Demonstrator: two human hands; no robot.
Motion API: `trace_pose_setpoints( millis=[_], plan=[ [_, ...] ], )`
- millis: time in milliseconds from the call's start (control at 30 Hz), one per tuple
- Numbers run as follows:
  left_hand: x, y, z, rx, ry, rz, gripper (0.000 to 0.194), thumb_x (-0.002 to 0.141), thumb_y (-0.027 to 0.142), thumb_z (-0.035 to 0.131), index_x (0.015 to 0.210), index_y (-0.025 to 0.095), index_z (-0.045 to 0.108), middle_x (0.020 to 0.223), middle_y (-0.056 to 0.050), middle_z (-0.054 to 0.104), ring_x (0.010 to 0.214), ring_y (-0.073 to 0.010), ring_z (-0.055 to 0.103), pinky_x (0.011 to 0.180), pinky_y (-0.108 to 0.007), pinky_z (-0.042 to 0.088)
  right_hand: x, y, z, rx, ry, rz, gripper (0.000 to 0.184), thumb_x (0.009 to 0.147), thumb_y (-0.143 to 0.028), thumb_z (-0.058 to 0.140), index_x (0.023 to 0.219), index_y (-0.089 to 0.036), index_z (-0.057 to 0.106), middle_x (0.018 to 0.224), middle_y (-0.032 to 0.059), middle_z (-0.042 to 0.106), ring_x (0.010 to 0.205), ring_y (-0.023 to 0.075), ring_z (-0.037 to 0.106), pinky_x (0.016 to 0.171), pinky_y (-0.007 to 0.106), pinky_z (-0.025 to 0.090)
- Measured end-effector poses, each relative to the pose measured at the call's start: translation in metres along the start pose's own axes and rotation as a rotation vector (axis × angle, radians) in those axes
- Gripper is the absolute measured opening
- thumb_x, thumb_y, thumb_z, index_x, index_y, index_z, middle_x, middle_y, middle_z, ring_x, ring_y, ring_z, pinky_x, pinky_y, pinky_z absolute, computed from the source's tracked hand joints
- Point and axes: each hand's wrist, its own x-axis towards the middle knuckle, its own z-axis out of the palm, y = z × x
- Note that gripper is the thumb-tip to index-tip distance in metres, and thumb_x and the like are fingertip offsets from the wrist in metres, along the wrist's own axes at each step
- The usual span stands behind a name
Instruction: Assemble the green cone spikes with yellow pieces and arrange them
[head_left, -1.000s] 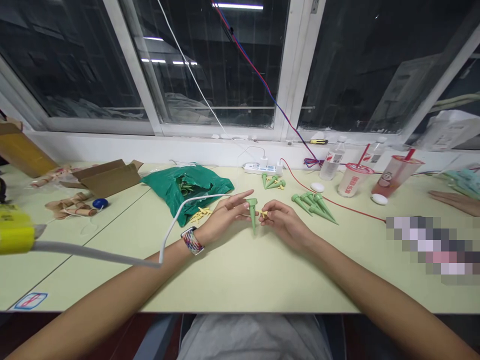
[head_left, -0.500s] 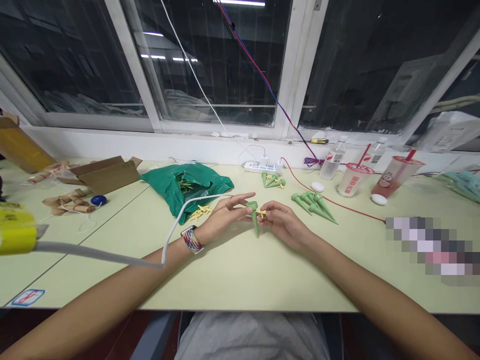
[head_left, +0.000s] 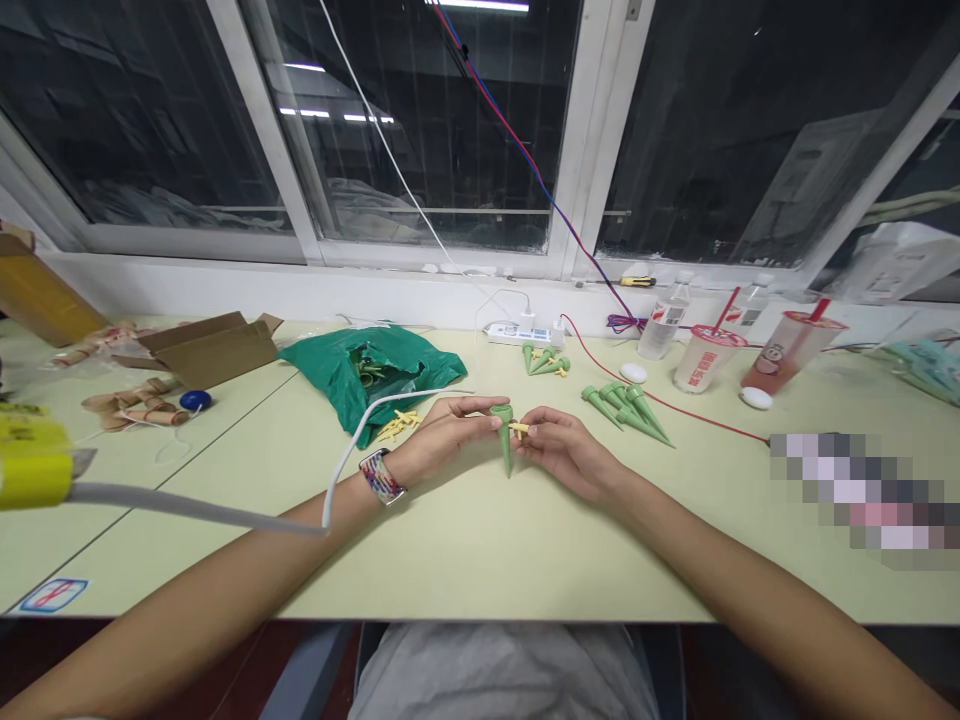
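My left hand (head_left: 450,432) grips a green plant watering spike (head_left: 505,440) near its wide top, point downward, above the table. Between the thumb and fingers of my right hand (head_left: 564,448) is a small yellow valve (head_left: 519,428), its end against or very close to the spike's side; contact cannot be made out. More yellow valves (head_left: 401,425) lie in a pile left of my left hand, beside a green plastic bag (head_left: 337,375). To the right lie several loose green spikes (head_left: 630,410). Farther back, a few spikes with yellow valves (head_left: 546,362) are grouped together.
A white cable (head_left: 352,450) arches in front of my left forearm. Behind stand a power strip (head_left: 517,333), a bottle (head_left: 664,320) and drink cups (head_left: 705,360). A cardboard box (head_left: 214,350) and wooden pieces (head_left: 135,405) lie at the left. A red cord (head_left: 675,408) crosses the right side.
My left index finger, stretched out before, has come down toward the spike. The yellow valve now shows more clearly in my right fingers, close to the spike's side.
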Motion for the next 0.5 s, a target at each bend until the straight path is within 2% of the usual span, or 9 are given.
trace_pose_setpoints(
  millis=[167, 367, 500],
  plan=[
    [0.001, 0.0002, 0.0044, -0.047, 0.012, 0.003, 0.042, 0.076, 0.025, 0.088, 0.116, 0.016, 0.078, 0.104, -0.01, 0.078, 0.089, -0.0185, 0.074, 0.091, -0.034, 0.059, 0.0018, -0.0022, -0.0016, 0.003, -0.001, -0.008, 0.019, 0.073, -0.021, 0.085, 0.087, -0.018, 0.071, 0.091, 0.0055, 0.075, 0.085, 0.0191, 0.068, 0.091, 0.037, 0.049],
    [0.003, -0.0065, 0.0058, -0.06, 0.014, -0.013, 0.042, 0.08, 0.032, 0.085, 0.118, 0.017, 0.077, 0.103, -0.01, 0.076, 0.086, -0.0185, 0.072, 0.081, -0.033, 0.062, 0.0039, -0.005, 0.0005, 0.098, 0.034, 0.011, 0.017, 0.073, -0.02, 0.084, 0.084, -0.018, 0.072, 0.087, 0.0048, 0.072, 0.088, 0.0188, 0.066, 0.089, 0.035, 0.049],
    [0.0015, -0.0056, 0.0068, -0.02, -0.01, 0.024, 0.044, 0.08, 0.03, 0.085, 0.121, 0.019, 0.076, 0.112, -0.01, 0.075, 0.09, -0.0177, 0.071, 0.088, -0.033, 0.059, 0.0035, -0.0068, 0.0012, 0.127, 0.041, 0.035, 0.016, 0.072, -0.018, 0.083, 0.083, -0.019, 0.071, 0.085, 0.0043, 0.071, 0.089, 0.0188, 0.065, 0.087, 0.034, 0.049]
  ],
)
